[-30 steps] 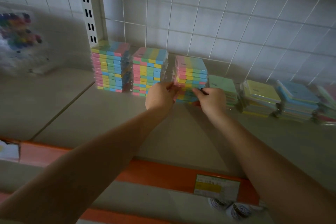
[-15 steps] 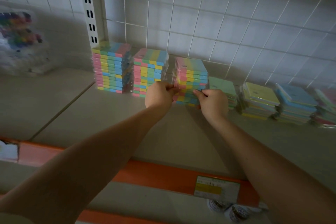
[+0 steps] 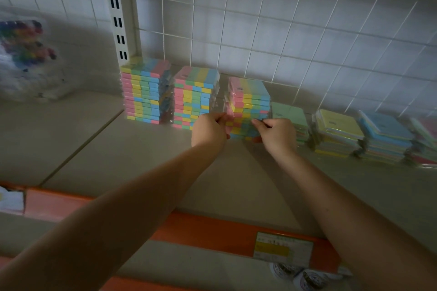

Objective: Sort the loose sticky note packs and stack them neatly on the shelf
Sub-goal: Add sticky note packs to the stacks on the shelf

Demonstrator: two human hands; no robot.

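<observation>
Shelf (image 3: 142, 163): a pale beige board with an orange front strip is seen from above, backed by a white wire grid.
Third stack (image 3: 248, 106): a pile of sticky note packs striped pink, yellow, green and blue is stood near the back of the shelf; each pack is wrapped in clear film, and the pile is tilted slightly and less even than its neighbours.
Left hand (image 3: 209, 129): the fingers are curled against the lower left side of the third stack, and a pack edge appears to be pinched, though the grip is partly hidden.
Right hand (image 3: 277, 133): the fingers are curled at the lower right front of the same stack, with the thumb and forefinger closed on its wrapping.
First stack (image 3: 145, 92): the tallest striped pile is set beside the slotted white post (image 3: 118, 19), its edges squared.
Second stack (image 3: 196, 97): a slightly shorter striped pile is placed just right of the first.
Green packs (image 3: 289, 113): a low pile is set just beside the third stack, on its right.
Yellow packs (image 3: 338, 132): a low pile is placed further right.
Blue packs (image 3: 385, 137): another low pile is set beyond the yellow one.
Price label (image 3: 282, 248): a yellow and white tag is fixed to the orange strip.
</observation>
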